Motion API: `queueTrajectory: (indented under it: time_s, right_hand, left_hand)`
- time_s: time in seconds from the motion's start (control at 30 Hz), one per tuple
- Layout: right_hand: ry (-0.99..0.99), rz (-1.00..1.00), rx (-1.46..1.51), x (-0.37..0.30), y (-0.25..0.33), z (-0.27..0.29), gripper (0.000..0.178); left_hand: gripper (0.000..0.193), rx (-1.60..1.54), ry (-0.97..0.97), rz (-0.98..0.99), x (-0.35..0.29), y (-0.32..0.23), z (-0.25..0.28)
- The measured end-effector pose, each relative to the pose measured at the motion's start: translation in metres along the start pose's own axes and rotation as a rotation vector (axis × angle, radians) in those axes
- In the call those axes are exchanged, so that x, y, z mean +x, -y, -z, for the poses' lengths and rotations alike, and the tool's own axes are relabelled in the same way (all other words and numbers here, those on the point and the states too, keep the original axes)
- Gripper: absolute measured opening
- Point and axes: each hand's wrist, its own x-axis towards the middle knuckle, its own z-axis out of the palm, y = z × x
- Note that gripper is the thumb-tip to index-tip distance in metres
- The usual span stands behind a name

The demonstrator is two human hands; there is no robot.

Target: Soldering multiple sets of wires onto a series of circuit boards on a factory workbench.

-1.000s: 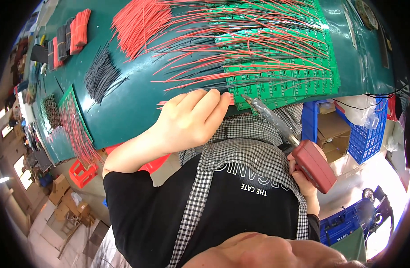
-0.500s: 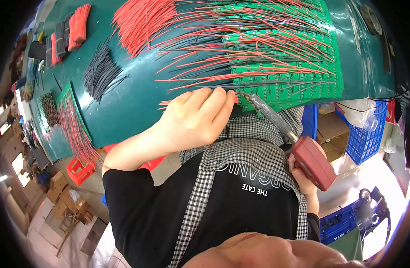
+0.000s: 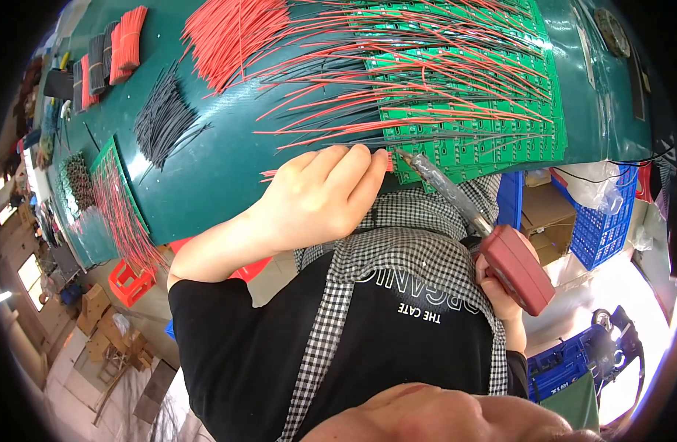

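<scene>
Noted a dark green bench surface (image 3: 198, 177), glossy, curving at the rim of the fisheye view. Found on it, right of centre, overlapping green circuit boards (image 3: 456, 155), with red and black wires (image 3: 408, 70) fanned across them and trailing left onto the bench. Logged at the near edge, under the left hand (image 3: 312, 191), a small bunch of red wires (image 3: 390, 161), showing on both sides of it; fingers curled and closed over that bunch, thumb hidden. Recorded in the right hand (image 3: 496, 289), fingers wrapped around the grip, a soldering tool (image 3: 511, 265) with a dark red handle, tip just beside the bunch's right end, near the boards' left edge; cannot tell whether touching. Observed further left a large red wire pile (image 3: 235, 44), a smaller black wire pile (image 3: 165, 121), and, at upper left, tied wire bundles (image 3: 128, 44) in red and black. Seen beyond, at the far left, a separate board (image 3: 124, 188) bearing red wires. Listed for the room: red stool (image 3: 132, 282) and cardboard boxes (image 3: 96, 306) on the left; blue crate (image 3: 607, 221), open carton (image 3: 548, 217) and clear plastic bag (image 3: 600, 184) on the right.
</scene>
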Motion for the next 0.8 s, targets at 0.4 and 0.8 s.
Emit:
queueTrajectory:
  time_s: [0.4, 0.8]
  right_hand:
    - [0.129, -0.196, 0.154, -0.005, 0.001, 0.005, 0.056]
    - [0.022, -0.338, 0.379, -0.019, -0.006, 0.003, 0.07]
  left_hand:
    - [0.028, 0.067, 0.006, -0.036, 0.002, 0.0, -0.002]
    - [0.027, 0.165, 0.02, -0.063, 0.0, -0.003, 0.0]
